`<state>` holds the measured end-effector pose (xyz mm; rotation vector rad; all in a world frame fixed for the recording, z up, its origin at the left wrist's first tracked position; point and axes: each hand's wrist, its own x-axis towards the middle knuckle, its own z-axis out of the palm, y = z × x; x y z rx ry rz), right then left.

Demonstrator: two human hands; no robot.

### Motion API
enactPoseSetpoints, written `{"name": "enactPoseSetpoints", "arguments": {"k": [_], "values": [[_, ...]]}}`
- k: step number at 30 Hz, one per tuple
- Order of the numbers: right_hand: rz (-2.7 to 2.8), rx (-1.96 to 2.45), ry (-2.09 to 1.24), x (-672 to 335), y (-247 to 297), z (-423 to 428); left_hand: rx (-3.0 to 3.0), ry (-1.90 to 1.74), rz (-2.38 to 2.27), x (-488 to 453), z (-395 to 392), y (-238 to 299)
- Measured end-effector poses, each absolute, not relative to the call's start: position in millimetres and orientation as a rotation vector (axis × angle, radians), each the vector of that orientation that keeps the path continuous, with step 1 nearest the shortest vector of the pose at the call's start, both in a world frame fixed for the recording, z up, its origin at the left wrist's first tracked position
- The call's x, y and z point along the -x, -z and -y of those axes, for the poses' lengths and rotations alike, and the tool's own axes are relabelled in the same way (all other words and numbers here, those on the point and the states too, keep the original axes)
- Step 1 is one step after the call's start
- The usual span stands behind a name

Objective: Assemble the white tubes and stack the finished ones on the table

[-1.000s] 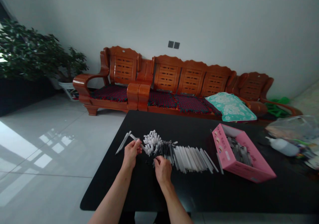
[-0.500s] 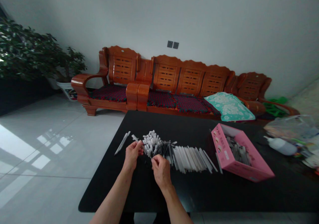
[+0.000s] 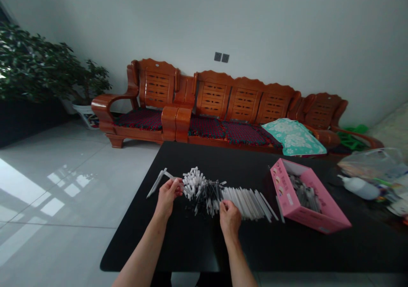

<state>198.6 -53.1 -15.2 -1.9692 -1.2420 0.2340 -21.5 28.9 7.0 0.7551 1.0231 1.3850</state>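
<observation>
My left hand [image 3: 168, 197] is pinched around a slim white stick [image 3: 168, 174], whose far end reaches toward two similar white sticks [image 3: 156, 184] lying at the table's left. Just right of that hand is a heap of short white pieces [image 3: 194, 180]. Beside the heap lies a bunch of thin dark sticks [image 3: 211, 195]. My right hand [image 3: 230, 220] has its fingers closed at the near edge, between the dark sticks and a row of white sticks [image 3: 247, 203]. What its fingertips hold, if anything, is too small to make out.
A pink box [image 3: 318, 221] with grey sticks inside stands on the black table [image 3: 178, 244], to the right. Further right are a white bottle [image 3: 360, 188] and a plastic bag [image 3: 372, 163]. A wooden sofa [image 3: 178, 119] stands behind the table.
My hands were close together with a thin piece between them. The right hand has moved right, toward the row of white sticks; the left has stayed nearly in place.
</observation>
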Motion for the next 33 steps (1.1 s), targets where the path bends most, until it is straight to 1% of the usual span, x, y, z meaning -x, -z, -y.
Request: {"name": "enactPoseSetpoints", "arguments": {"k": [2,4,8,11,15,19,21,22,23,26,28,30,33], "values": [[1.26,1.855,-0.298,-187.9,6.2,52.4,-0.794,-1.314,-0.977,11.8,-22.6,-8.4],[1.294,1.692,-0.479,-172.5,-3.2,51.2,-0.843,-1.229,-0.918,2.5,-16.0,-9.2],[1.133,1.421,-1.108,-142.9,-14.0,48.9,-0.969,-1.054,-0.829,-11.1,-5.4,-13.1],[0.923,1.209,-1.424,-133.8,-14.0,51.3,-0.971,-1.042,-0.804,-11.0,-4.8,-18.5],[0.769,1.017,-1.652,-133.5,-13.2,57.0,-0.877,-1.147,-0.784,-3.0,-9.4,-22.1],[0.756,0.948,-1.718,-130.1,-14.1,56.6,-0.85,-1.086,-0.742,-7.1,-7.2,-16.1],[0.79,1.03,-1.689,-127.2,-13.2,55.6,-0.837,-1.068,-0.745,-12.9,-4.9,-11.2],[0.843,1.112,-1.622,-125.9,-12.2,55.7,-0.83,-1.085,-0.771,-15.0,-4.7,-8.9],[0.935,1.212,-1.502,-124.7,-10.9,56.5,-0.816,-1.127,-0.814,-16.0,-5.5,-7.1],[1.341,1.489,-0.905,-123.8,-5.0,62.6,-0.727,-1.325,-0.98,-9.4,-14.6,-5.2],[1.533,1.61,-0.588,-127.4,-0.5,67.2,-0.694,-1.411,-1.052,1.7,-24.1,-5.9],[1.574,1.744,-0.442,-137.7,2.7,69.2,-0.755,-1.41,-1.094,14.0,-32.5,-5.1],[1.498,1.972,-0.271,-170.2,2.7,65.2,-0.933,-1.335,-1.227,26.4,-38.7,4.0]]}}
